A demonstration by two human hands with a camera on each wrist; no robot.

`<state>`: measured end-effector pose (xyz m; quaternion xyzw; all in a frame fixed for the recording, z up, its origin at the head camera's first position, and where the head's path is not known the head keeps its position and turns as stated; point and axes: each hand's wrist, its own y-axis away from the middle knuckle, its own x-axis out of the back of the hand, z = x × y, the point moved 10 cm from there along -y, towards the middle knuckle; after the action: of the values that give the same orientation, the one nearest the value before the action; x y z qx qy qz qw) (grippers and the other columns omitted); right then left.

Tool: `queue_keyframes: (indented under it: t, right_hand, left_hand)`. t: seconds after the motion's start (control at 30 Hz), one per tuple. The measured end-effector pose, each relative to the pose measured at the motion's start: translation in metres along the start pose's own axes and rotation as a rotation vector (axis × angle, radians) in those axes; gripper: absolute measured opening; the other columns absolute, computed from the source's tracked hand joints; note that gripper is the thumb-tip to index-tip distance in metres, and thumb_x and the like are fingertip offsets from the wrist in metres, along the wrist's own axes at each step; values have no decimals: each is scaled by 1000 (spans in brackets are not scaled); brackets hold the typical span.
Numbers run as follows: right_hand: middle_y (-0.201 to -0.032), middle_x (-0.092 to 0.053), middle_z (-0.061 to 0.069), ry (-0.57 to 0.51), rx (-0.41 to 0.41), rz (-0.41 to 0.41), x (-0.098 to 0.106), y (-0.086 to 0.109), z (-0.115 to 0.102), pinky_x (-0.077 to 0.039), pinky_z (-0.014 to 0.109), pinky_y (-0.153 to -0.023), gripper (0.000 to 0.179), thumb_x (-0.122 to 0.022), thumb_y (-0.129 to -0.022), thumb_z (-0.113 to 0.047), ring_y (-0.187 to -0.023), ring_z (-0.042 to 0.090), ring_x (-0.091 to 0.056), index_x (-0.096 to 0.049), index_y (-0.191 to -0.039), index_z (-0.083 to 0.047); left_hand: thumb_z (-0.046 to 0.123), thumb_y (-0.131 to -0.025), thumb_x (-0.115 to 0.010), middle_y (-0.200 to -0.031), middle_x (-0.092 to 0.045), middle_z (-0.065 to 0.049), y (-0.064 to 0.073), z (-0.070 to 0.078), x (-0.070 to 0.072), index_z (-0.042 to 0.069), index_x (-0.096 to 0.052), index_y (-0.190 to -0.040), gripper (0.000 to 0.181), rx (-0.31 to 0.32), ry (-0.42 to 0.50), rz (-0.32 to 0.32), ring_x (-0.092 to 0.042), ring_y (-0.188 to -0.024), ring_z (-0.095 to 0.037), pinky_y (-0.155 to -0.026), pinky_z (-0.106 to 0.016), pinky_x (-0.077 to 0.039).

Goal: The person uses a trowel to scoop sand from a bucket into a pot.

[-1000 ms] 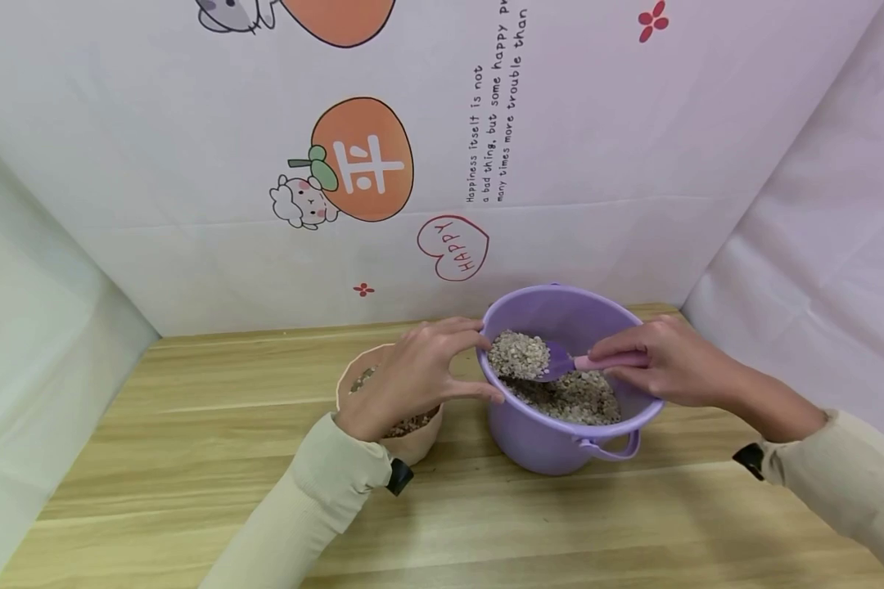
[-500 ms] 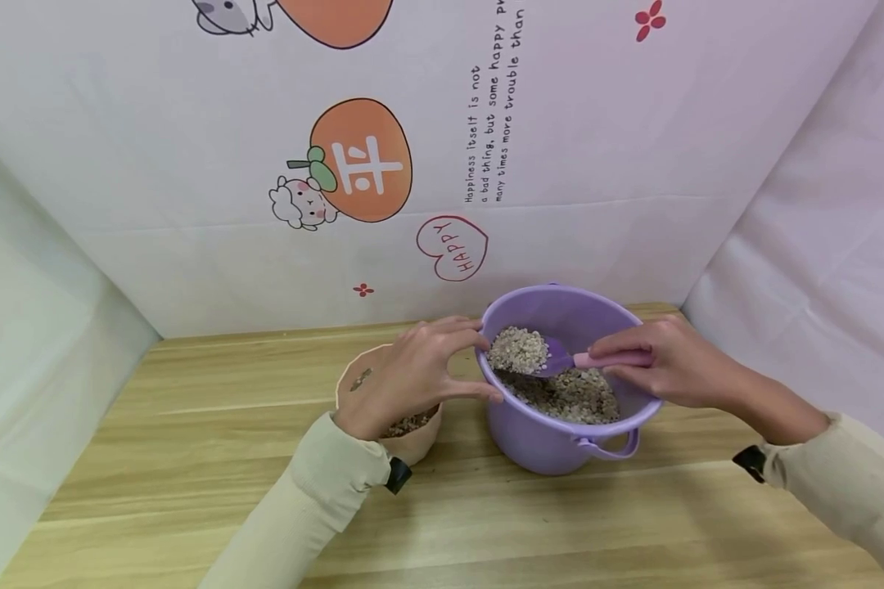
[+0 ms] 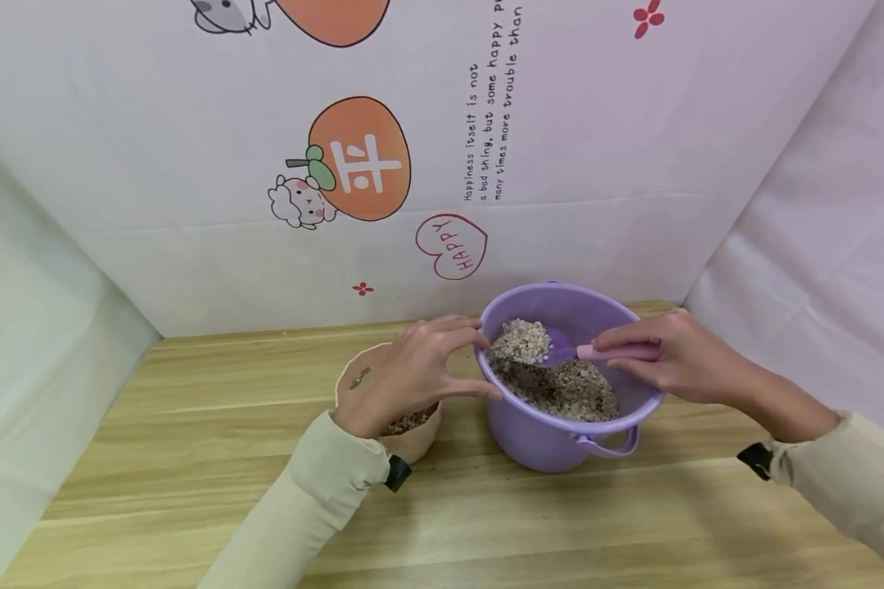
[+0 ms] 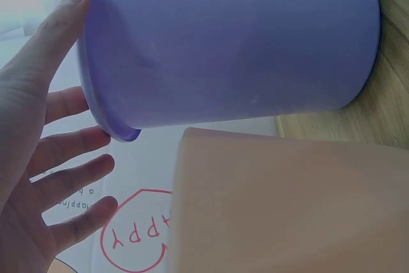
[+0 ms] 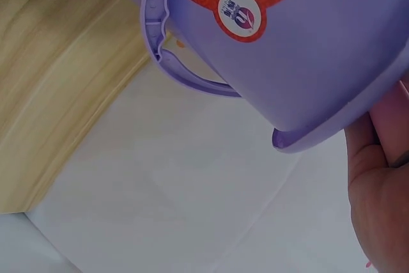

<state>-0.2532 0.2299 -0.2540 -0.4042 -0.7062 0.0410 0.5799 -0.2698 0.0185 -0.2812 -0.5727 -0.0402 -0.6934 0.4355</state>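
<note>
A purple bucket stands on the table with pale gravel-like grains inside. Over the grains, within the bucket's mouth, is a small trowel with a purple blade and pink handle, its blade heaped with lighter grains. My right hand grips the handle from the right; in the right wrist view it shows partly at the edge, beyond the bucket's rim. My left hand has its thumb and fingertips against the bucket's left rim, fingers spread and fairly straight in the left wrist view.
Beneath my left forearm and hand stands a peach-coloured pot holding darker grains, partly hidden. A purple handle hangs at the bucket's front. A printed white cloth rises behind the wooden table.
The loaded trowel has risen slightly and moved a little to the right with my right hand. The left hand stays at the bucket's rim.
</note>
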Motion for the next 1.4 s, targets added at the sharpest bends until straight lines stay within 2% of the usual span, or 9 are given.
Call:
queue_keyframes:
  t: [0.4, 0.63, 0.73, 0.87, 1.07, 1.3, 1.4]
  right_hand:
    - [-94, -76, 10, -7, -19, -8, 6, -1, -3, -50, 13, -52, 36, -80, -69, 15, -66, 6, -68, -76, -101, -1]
    - [-96, -76, 13, -38, -23, 5, 11, -3, -7, -55, 17, -63, 39, -80, -67, 17, -86, 3, -71, -76, -102, 1]
    - [-96, -75, 14, -39, -16, 12, 13, -3, -9, -55, 18, -65, 40, -80, -66, 19, -87, 2, -71, -75, -101, 1]
    - [-98, -76, 12, -49, -8, -5, 12, -5, -10, -56, 19, -65, 41, -79, -66, 20, -87, 8, -73, -75, -102, 1]
    - [-102, -75, 8, -85, 6, -30, 14, -7, -13, -56, 21, -65, 46, -77, -66, 25, -90, 8, -72, -74, -105, 0]
    - [-103, -76, 5, -64, 11, -36, 20, -7, -15, -56, 20, -65, 33, -79, -76, 11, -88, 11, -73, -75, -106, -4]
    - [-102, -76, 5, -58, 20, -38, 22, -8, -17, -56, 19, -65, 33, -79, -76, 11, -87, 10, -73, -75, -106, -4]
  left_hand:
    - [56, -73, -81, -136, -62, -4, 0, 2, 0, 17, -72, -112, 55, 7, -10, -14, -52, -131, -21, -108, -50, -39]
    - [56, -75, -81, -134, -63, -3, 1, 3, 0, 17, -72, -113, 55, 2, -6, -7, -53, -129, -19, -107, -49, -40]
    - [56, -74, -80, -134, -63, -4, 1, 3, 1, 17, -72, -113, 55, -8, -20, -6, -54, -129, -20, -108, -47, -41]
    - [56, -74, -81, -135, -62, -7, 0, 3, 3, 17, -72, -112, 56, -21, -37, -2, -55, -128, -23, -107, -46, -42]
    - [57, -75, -80, -136, -61, -8, 0, 3, 2, 16, -72, -113, 57, -15, -35, -13, -55, -129, -25, -107, -49, -42]
    - [55, -77, -79, -134, -63, -3, 2, 4, 3, 18, -72, -115, 53, -16, -34, -16, -55, -128, -20, -108, -46, -41]
    - [53, -79, -79, -131, -65, -2, 3, 5, 4, 16, -72, -116, 53, -25, -7, -16, -56, -126, -18, -108, -44, -40]
